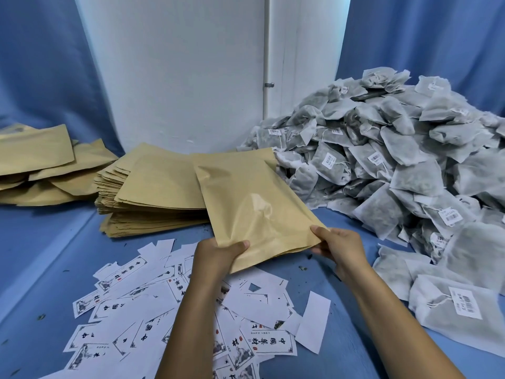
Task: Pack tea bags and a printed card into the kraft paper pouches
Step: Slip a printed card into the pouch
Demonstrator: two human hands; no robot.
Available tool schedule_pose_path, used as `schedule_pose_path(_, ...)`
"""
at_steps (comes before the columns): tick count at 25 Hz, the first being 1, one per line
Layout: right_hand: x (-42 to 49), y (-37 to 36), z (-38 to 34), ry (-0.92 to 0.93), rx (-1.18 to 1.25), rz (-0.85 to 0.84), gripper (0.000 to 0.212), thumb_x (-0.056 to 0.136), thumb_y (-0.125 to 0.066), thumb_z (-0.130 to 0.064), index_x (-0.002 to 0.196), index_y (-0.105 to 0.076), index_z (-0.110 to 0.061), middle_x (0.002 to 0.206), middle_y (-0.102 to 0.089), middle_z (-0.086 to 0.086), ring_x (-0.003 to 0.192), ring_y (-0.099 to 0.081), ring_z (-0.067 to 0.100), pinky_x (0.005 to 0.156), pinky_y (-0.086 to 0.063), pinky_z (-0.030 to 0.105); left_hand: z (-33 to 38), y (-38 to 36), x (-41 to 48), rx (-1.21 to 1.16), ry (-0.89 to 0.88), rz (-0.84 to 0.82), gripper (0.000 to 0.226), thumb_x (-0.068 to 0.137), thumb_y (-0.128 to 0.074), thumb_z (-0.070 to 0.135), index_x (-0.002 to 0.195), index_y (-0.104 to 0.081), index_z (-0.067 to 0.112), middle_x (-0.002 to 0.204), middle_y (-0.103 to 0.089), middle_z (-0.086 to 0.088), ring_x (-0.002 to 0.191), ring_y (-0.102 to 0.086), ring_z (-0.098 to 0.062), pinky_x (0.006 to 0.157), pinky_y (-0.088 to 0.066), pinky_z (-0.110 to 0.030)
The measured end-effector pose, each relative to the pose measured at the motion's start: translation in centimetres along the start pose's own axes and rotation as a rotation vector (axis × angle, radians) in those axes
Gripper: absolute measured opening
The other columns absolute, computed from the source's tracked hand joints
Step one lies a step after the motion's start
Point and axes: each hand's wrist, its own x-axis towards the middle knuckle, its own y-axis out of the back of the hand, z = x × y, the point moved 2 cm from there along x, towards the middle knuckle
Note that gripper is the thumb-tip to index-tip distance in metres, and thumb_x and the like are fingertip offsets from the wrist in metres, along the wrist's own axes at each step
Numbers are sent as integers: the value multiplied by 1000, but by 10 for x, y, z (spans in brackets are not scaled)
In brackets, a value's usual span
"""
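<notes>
Both hands hold one kraft paper pouch above the blue bench, its near edge toward the person and its far end tilted up and away. The left hand pinches the near left corner, thumb on top; the right hand pinches the near right corner, fingers curled under. Below the hands, printed cards lie scattered over the near bench. A neat stack of flat pouches sits just behind and left of the held pouch, and a looser heap of pouches lies at far left. A large pile of tea bags fills the right side, spilling toward the near right edge.
</notes>
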Motion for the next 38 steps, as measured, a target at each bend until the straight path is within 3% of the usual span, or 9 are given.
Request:
schedule_pose_path(3, -2, -3, 2, -113, 152, -95, 16, 79, -75, -10, 77, -63, 1, 66, -70, 9, 59, -68, 17, 56, -59, 28, -5, -3, 0, 62, 115, -110, 34, 69, -85, 21, 96, -68, 7, 89, -73, -8, 84, -69, -24, 76, -57, -36)
schedule_pose_path(8, -4, -9, 6, -218, 107, -168, 12, 78, -71, 3, 82, -61, 6, 77, -70, 14, 67, -69, 21, 56, -59, 27, -4, 5, 2, 122, 125, -46, 32, 70, -83, 16, 94, -65, 5, 84, -70, -9, 71, -67, -29, 55, -47, -26)
schedule_pose_path(12, -1, -4, 6, -84, 78, -35, 15, 77, -74, -2, 74, -61, 6, 68, -68, 11, 57, -65, 18, 56, -58, 24, 0, -1, -3, -90, 160, -116, 20, 75, -74, -7, 92, -62, -5, 71, -70, -14, 54, -69, -19, 45, -50, -20)
schedule_pose_path(16, 1, -2, 4, 37, 24, -2, 20, 83, -71, -11, 73, -63, 5, 69, -62, 12, 61, -57, 19, 68, -52, 28, 0, 0, -3, -236, 180, -94, 17, 78, -67, -15, 89, -58, -6, 79, -67, -19, 50, -68, -18, 44, -51, -18)
schedule_pose_path(20, 3, -2, 6, -184, 224, -149, 10, 84, -67, -3, 75, -64, 1, 68, -69, 7, 58, -67, 12, 54, -55, 19, -2, 7, -2, -280, 188, -88, 19, 78, -66, -14, 92, -57, -5, 82, -68, -19, 52, -68, -19, 44, -51, -18)
schedule_pose_path(26, 5, -6, 9, -95, 191, -102, 12, 83, -67, 0, 72, -61, 1, 58, -62, 6, 43, -55, 8, 47, -48, 15, -1, 6, -1, -282, 201, -133, 22, 79, -66, -13, 98, -58, -8, 83, -69, -21, 54, -69, -20, 45, -52, -18)
schedule_pose_path(31, 3, -11, 13, -185, 351, -159, 9, 79, -71, -3, 82, -63, 0, 71, -70, 8, 64, -65, 15, 58, -58, 22, 1, 2, -5, -304, 186, -135, 21, 78, -69, -12, 95, -58, -5, 84, -69, -18, 55, -69, -20, 46, -53, -19)
schedule_pose_path(35, 0, -13, 15, -99, 257, -108, 16, 77, -72, -2, 74, -57, -5, 66, -59, 8, 46, -50, 14, 46, -45, 20, 1, 0, -6, -288, 183, -143, 23, 77, -71, -10, 96, -59, -4, 78, -71, -15, 59, -71, -22, 48, -53, -20)
schedule_pose_path(38, -5, -18, 15, -102, 365, -151, 8, 81, -68, 0, 80, -61, 0, 76, -68, 10, 58, -64, 16, 53, -53, 21, 2, -2, -7, -302, 173, -134, 21, 78, -70, -9, 95, -59, -3, 80, -71, -15, 60, -71, -22, 48, -53, -19)
